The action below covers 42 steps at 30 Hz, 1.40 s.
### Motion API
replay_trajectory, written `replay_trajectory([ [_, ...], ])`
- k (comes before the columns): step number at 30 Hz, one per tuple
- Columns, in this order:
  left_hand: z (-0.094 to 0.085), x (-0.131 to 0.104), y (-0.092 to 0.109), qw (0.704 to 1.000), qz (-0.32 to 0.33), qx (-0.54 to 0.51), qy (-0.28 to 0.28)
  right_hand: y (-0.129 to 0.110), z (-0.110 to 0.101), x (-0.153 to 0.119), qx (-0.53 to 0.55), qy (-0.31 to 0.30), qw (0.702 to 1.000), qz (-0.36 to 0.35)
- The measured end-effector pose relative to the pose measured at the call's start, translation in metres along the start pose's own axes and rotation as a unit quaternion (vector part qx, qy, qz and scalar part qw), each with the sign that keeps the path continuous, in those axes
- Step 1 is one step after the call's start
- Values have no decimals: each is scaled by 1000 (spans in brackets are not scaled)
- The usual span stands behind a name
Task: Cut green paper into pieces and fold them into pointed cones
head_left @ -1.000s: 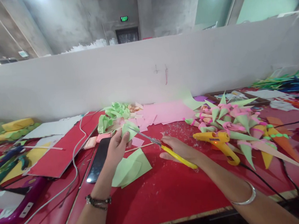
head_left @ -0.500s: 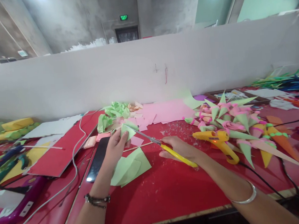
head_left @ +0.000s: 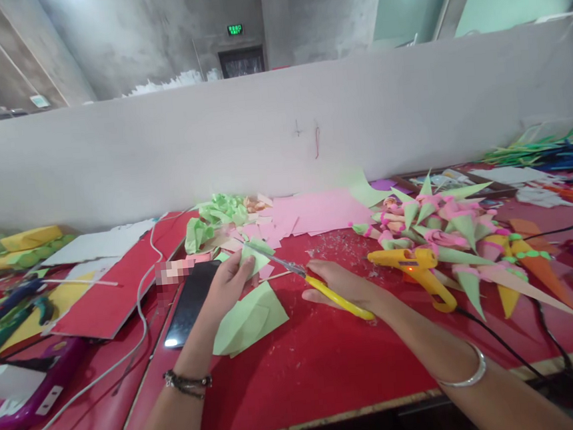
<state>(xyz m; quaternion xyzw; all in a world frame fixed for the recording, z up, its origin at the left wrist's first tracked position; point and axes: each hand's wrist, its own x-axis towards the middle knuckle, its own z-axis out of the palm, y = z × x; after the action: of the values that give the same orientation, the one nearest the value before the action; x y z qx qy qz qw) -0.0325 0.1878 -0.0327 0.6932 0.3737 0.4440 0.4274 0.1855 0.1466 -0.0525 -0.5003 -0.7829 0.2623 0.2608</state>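
Left hand (head_left: 230, 285): forearm angles up from the lower left edge of the view, wrist beside the phone, thumb and fingers pinched on a small light-green paper piece (head_left: 259, 257). Right hand (head_left: 341, 282): forearm enters from the lower right, hand pointing inward, gripping the yellow-handled scissors (head_left: 334, 298). Scissor blades run up and leftward to the green piece; their exact opening cannot be read. Both hands are therefore occupied, held near each other above the middle of the bench (head_left: 302, 394).

Counts. Paper piece in hand: one. Scissors: one pair. Green sheets (head_left: 267, 310) just nearer the wearer than the held piece: at least two, overlapping. Phone (head_left: 194, 303), dark-screened, left of those sheets: one. Yellow glue gun (head_left: 411, 261), right of the right hand, small orange light showing: one. Pink-and-green paper cones (head_left: 448, 227), heaped beyond and beside the glue gun: many, overlapping, no reliable count. Crumpled green paper (head_left: 223, 210) beyond the left hand: a heap, pieces not separable. Large pink paper (head_left: 321, 212) at the partition's foot: number of layers unclear. Silver bangle (head_left: 468, 373), right wrist: one.
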Motion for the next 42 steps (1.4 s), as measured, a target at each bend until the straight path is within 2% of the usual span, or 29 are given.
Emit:
replay_trajectory([
  [10,-1,-1,-2,999,-16,-27,-20,1,-1,0,-29,12,999,39],
  [18,-1,0,-6,998,-32,-50,19,-3,-2,-1,-29,6,999,24],
  [24,1,0,-8,997,-43,-57,17,-3,0,-1,-22,-5,999,25],
  [30,-7,5,-21,995,-42,-50,74,-2,2,2,-82,45,995,35],
  [33,-8,5,-22,996,-27,-10,86,-1,4,5,-89,97,990,52],
  [35,-3,4,-22,992,5,115,42,1,5,6,-81,144,984,70],
  [36,1,4,-21,980,26,199,1,2,5,7,-77,164,980,80],
  [38,10,2,-21,936,56,338,-85,6,5,9,-74,192,973,102],
  [40,18,1,-20,909,60,389,-137,9,4,10,-74,204,969,119],
  [42,22,0,-19,903,59,396,-159,11,5,11,-75,207,967,126],
])
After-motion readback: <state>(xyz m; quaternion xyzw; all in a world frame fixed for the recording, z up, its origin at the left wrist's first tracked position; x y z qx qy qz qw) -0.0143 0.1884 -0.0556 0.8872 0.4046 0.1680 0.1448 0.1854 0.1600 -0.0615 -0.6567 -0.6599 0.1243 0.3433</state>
